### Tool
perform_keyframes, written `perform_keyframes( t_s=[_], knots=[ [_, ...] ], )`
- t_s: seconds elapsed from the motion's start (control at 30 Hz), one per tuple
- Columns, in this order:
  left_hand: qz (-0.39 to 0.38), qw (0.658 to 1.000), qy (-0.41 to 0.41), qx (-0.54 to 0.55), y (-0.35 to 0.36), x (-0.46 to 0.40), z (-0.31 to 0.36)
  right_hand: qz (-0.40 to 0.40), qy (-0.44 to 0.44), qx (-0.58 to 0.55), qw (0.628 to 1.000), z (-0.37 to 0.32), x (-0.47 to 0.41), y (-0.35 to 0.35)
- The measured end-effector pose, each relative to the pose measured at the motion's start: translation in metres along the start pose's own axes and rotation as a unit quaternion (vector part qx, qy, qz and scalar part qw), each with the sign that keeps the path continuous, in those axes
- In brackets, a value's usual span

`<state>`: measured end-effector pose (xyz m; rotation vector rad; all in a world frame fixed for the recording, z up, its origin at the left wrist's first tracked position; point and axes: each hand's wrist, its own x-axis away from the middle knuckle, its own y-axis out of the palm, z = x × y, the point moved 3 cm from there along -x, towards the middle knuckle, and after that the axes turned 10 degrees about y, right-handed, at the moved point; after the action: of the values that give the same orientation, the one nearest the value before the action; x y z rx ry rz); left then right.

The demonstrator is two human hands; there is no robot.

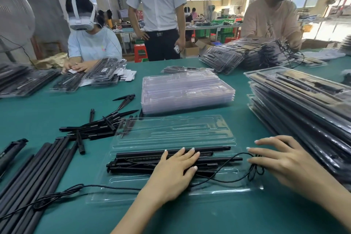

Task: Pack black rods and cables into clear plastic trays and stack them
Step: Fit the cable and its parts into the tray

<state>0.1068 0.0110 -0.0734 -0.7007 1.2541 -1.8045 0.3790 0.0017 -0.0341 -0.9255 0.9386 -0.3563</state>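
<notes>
Here, in the head view, the left hand (pixel 177 165) presses flat, fingers straight, on the black rods (pixel 140 159) lying left-to-right in the open clear tray (pixel 171 131). The right hand (pixel 279 159), nearer, pinches the cable bundle (pixel 255 169) at the tray's right end.

A green table (pixel 209 214) carries an open clear tray (pixel 171 131), empty tray stack (pixel 186 91), loose black rods (pixel 38 167) and packed stacks (pixel 303 104)

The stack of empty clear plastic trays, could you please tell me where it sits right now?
In the head view, the stack of empty clear plastic trays sits mid-table on the green tabletop, just behind the open clear tray being filled, right of the loose black spikes.
</notes>
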Motion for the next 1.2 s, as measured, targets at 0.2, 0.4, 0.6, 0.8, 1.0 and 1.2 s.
perform_keyframes(
  t_s=[0.2, 0.4, 0.6, 0.8, 1.0, 1.2],
  knots=[
    [0.054, 0.997, -0.016, 0.060, 0.003, 0.000, 0.001, 0.017, 0.029, -0.002, 0.999, -0.002, -0.002, 0.000],
    [0.137, 0.982, -0.051, 0.119, 0.002, 0.000, 0.005, 0.026, 0.017, 0.016, 0.999, 0.003, 0.003, 0.000],
    [0.120, 0.989, -0.037, 0.074, 0.007, 0.002, 0.007, 0.036, -0.015, 0.016, 0.999, 0.002, 0.006, -0.002],
    [0.159, 0.982, -0.051, 0.089, 0.006, 0.002, 0.008, 0.093, 0.019, 0.040, 0.995, -0.002, 0.001, -0.012],
    [0.189, 0.970, -0.088, 0.127, 0.002, -0.001, 0.013, 0.060, -0.010, 0.016, 0.998, -0.001, -0.001, -0.009],
    [0.102, 0.992, -0.059, 0.041, 0.008, 0.000, 0.013, -0.030, 0.059, -0.193, 0.979, 0.005, 0.005, -0.001]
  ],
)
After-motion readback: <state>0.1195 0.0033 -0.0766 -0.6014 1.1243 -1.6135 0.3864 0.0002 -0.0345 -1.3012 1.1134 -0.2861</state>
